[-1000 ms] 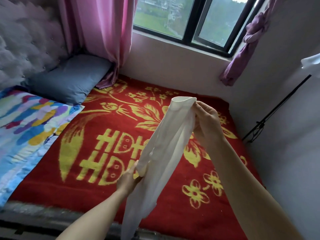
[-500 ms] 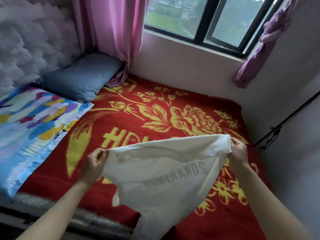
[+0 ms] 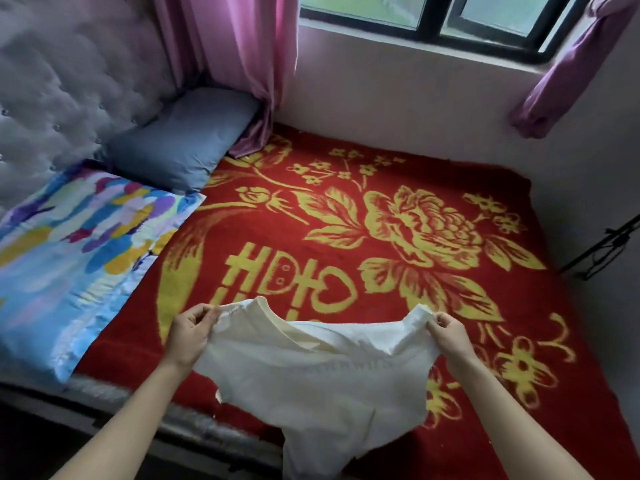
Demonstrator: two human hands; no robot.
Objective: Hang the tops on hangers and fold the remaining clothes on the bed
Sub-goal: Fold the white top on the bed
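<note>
A cream-white garment (image 3: pixel 311 382) with faint grey lettering hangs spread between my hands, low over the near part of the bed. My left hand (image 3: pixel 190 332) pinches its upper left edge. My right hand (image 3: pixel 448 332) pinches its upper right edge. The top edge sags in the middle and the lower part drapes past the bed's front edge. Under it lies the red blanket (image 3: pixel 346 237) with yellow flowers and characters.
A blue-grey pillow (image 3: pixel 180 140) and a multicoloured quilt (image 3: pixel 76 254) lie at the left by the tufted headboard (image 3: pixel 62 74). Pink curtains (image 3: pixel 235 64) hang by the window wall behind the bed. A black rack leg (image 3: pixel 602 251) stands at the right.
The garment went from a bunched vertical strip to spread wide between my hands. My hands moved apart and lower toward the blanket, and the top edge now sags.
</note>
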